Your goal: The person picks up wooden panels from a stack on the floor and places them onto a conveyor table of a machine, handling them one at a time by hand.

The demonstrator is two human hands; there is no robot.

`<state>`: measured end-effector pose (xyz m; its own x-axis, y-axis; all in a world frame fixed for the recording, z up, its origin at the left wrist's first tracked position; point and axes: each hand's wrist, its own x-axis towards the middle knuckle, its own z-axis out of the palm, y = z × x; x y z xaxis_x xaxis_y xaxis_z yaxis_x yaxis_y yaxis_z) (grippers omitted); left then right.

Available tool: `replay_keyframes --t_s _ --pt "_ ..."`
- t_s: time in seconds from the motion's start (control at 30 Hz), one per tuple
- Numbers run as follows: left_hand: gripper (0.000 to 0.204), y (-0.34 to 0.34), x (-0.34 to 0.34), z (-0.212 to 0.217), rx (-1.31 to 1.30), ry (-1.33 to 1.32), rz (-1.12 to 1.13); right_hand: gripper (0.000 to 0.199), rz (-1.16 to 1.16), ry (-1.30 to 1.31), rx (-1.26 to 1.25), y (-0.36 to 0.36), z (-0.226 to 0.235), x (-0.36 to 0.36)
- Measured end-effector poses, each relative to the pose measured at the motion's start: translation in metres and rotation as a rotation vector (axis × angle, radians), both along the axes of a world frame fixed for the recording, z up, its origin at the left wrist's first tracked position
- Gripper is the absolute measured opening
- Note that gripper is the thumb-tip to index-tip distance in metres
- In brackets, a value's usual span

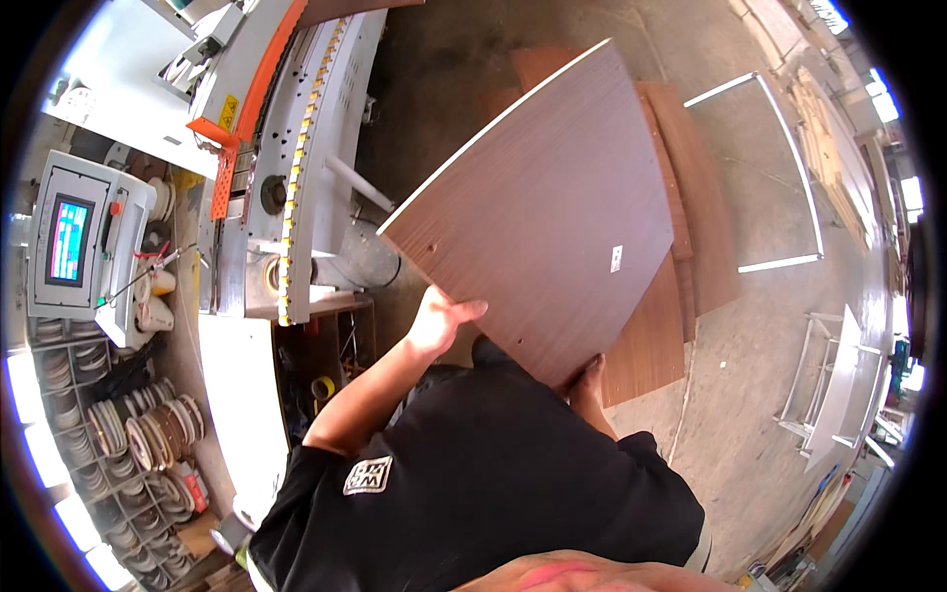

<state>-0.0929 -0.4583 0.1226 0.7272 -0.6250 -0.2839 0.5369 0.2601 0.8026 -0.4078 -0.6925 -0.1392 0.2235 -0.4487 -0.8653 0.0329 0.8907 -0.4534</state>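
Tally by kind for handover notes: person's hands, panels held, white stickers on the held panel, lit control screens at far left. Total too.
Hands: 2 (left hand, right hand)
Held brown panel: 1
White sticker: 1
Lit control screen: 1
Total: 5

Both hands (442,322) gripping, left forearm (373,391) angled inward

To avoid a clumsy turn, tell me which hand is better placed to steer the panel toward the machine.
Likely the left hand: it holds the brown panel nearer the machine; the right hand grips it farther right.
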Motion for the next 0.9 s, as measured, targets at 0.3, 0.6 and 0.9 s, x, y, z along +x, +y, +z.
replay_keyframes --t_s 0.3,0.6,0.9 --pt "0.064 0.201 -0.013 0.014 -0.018 -0.271 0.089 0.061 -0.066 -0.285 -0.285 -0.001 0.135 0.206" --pt "0.038 0.341 -0.057 -0.027 -0.365 -0.6 0.064 0.055 -0.074 -0.265 -0.134 0.109 0.084 0.188" --pt "0.038 0.373 -0.06 -0.062 -0.437 -0.719 0.013 0.053 0.015 -0.144 -0.089 0.201 0.083 0.139"
